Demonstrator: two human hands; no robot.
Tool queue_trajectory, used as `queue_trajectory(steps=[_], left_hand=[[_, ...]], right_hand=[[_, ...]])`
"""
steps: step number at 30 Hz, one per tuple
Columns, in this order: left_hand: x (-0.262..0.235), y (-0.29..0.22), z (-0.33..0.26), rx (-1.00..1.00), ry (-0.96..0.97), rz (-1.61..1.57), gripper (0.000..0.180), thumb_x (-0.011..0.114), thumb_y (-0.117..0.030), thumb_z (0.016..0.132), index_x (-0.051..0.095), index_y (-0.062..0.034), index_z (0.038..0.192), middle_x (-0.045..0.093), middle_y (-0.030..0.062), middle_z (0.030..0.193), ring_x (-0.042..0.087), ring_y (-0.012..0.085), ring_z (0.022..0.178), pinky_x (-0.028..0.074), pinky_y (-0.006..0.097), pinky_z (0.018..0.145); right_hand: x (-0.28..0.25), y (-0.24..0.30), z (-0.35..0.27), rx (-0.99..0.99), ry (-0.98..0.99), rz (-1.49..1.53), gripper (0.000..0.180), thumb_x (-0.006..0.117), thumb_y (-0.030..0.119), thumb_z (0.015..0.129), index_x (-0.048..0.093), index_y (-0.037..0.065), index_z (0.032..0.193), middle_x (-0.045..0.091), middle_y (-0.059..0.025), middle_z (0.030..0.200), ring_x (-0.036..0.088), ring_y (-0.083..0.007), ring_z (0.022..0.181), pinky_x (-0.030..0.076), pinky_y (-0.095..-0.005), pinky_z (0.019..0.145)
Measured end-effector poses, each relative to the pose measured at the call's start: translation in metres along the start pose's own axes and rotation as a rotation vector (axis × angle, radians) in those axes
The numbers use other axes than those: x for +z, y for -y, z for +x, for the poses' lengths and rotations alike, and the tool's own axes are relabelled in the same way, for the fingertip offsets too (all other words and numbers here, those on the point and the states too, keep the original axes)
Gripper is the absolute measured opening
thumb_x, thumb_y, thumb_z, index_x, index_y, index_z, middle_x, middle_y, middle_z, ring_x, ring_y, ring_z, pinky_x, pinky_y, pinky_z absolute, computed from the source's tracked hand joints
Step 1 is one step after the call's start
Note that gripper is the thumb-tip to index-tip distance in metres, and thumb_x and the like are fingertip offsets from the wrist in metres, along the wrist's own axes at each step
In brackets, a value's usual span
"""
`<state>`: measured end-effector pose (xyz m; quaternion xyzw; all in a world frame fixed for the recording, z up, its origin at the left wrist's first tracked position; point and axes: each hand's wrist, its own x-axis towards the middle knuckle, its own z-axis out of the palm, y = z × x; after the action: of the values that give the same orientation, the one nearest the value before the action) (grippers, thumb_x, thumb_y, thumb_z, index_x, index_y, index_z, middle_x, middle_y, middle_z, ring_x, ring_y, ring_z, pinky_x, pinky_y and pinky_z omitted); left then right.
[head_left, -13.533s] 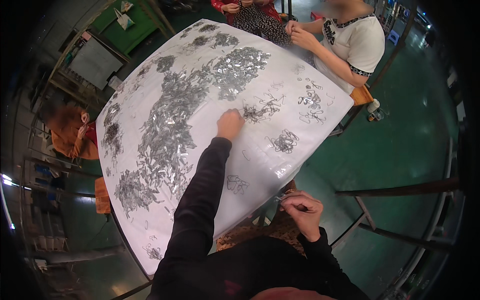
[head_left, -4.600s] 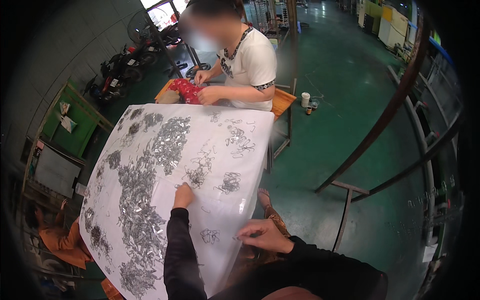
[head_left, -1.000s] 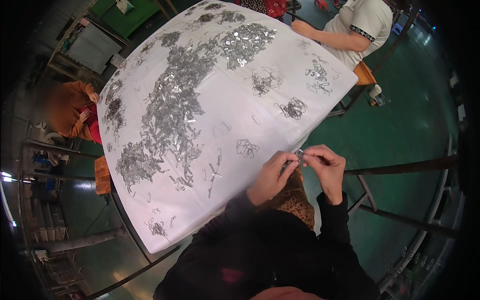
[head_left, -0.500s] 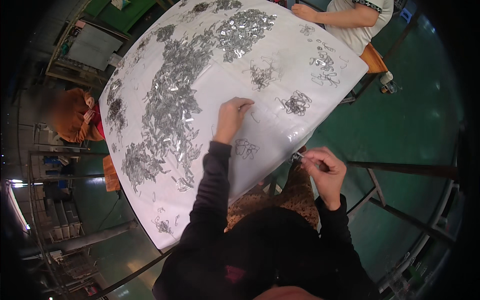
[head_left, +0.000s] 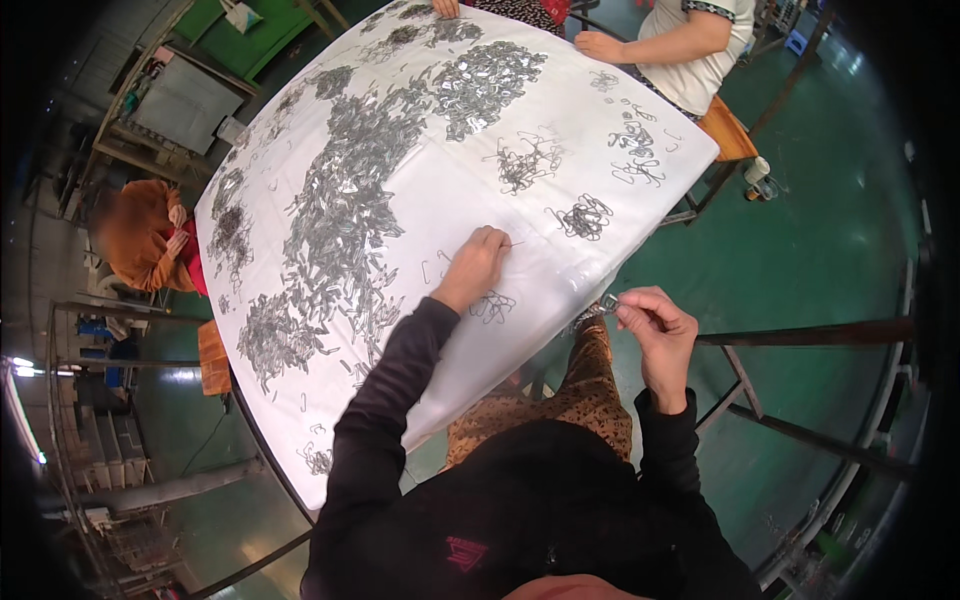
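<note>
The left hand (head_left: 474, 266) extends over the white surface (head_left: 440, 195), fingers narrowed at a wire hook (head_left: 515, 243); whether gripped, cannot tell. The right hand (head_left: 657, 335), beside the edge, pinches a metal piece (head_left: 609, 302). The black top (head_left: 540, 500) bears a pink mark (head_left: 465, 553).

one head-worn fisheye view faces down and forward: the wearer's chest (head_left: 510, 490) sits nearest, the left hand (head_left: 474, 268) and right hand (head_left: 655, 325) a little farther, the table (head_left: 440, 195) stretches off to the far side, straight edges bending toward the rim.
</note>
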<state>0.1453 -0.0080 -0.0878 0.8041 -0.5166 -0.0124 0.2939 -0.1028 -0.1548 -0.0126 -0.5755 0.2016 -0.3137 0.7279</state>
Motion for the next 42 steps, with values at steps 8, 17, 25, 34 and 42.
queue_trajectory(steps=[8, 17, 25, 34, 42], left_hand=[[-0.015, -0.135, -0.011, -0.150, -0.013, -0.832, 0.014, 0.064, -0.003, 0.091, 0.063, 0.0057, 0.102, 0.067, 0.0075, 0.087, 0.064, 0.0123, 0.072, 0.055, 0.024, 0.069], [-0.010, -0.173, 0.002, 0.213, -0.093, -0.586, 0.011, 0.064, -0.001, 0.087, 0.067, -0.0003, 0.098, 0.060, 0.0122, 0.116, 0.061, 0.0209, 0.104, 0.051, 0.031, 0.087], [-0.014, -0.256, 0.026, 0.212, -0.119, -0.923, 0.007, 0.063, 0.000, 0.090, 0.061, 0.0031, 0.096, 0.052, 0.0119, 0.119, 0.054, 0.0199, 0.107, 0.046, 0.032, 0.092], [-0.055, -0.329, 0.035, 0.469, 0.102, -1.070, 0.021, 0.067, -0.004, 0.089, 0.067, 0.0014, 0.109, 0.055, 0.0105, 0.126, 0.054, 0.0194, 0.115, 0.044, 0.030, 0.096], [0.043, -0.214, 0.041, 0.287, 0.691, -0.869, 0.019, 0.062, -0.010, 0.093, 0.067, 0.0007, 0.108, 0.065, 0.0052, 0.102, 0.060, 0.0148, 0.095, 0.046, 0.027, 0.085]], right_hand=[[-0.002, 0.001, -0.007, 0.021, -0.098, -0.033, 0.012, 0.067, -0.007, 0.082, 0.070, -0.005, 0.093, 0.067, -0.0069, 0.087, 0.060, -0.0119, 0.072, 0.049, -0.0229, 0.067], [-0.009, 0.018, -0.031, -0.240, -0.193, -0.235, 0.012, 0.068, 0.001, 0.083, 0.073, 0.000, 0.094, 0.070, -0.0052, 0.089, 0.063, -0.0104, 0.079, 0.051, -0.0245, 0.073], [-0.032, 0.066, -0.041, -0.219, -0.278, -0.040, 0.015, 0.069, -0.001, 0.083, 0.071, -0.002, 0.098, 0.068, -0.0057, 0.095, 0.063, -0.0103, 0.083, 0.052, -0.0239, 0.071], [-0.066, 0.154, -0.101, -0.613, -0.376, -0.208, 0.013, 0.069, -0.004, 0.084, 0.070, -0.002, 0.097, 0.066, -0.0057, 0.093, 0.064, -0.0118, 0.088, 0.051, -0.0244, 0.078], [-0.121, 0.215, -0.115, -0.913, -0.734, -0.286, 0.019, 0.067, 0.003, 0.089, 0.069, 0.000, 0.107, 0.070, -0.0060, 0.099, 0.066, -0.0109, 0.089, 0.053, -0.0235, 0.080]])
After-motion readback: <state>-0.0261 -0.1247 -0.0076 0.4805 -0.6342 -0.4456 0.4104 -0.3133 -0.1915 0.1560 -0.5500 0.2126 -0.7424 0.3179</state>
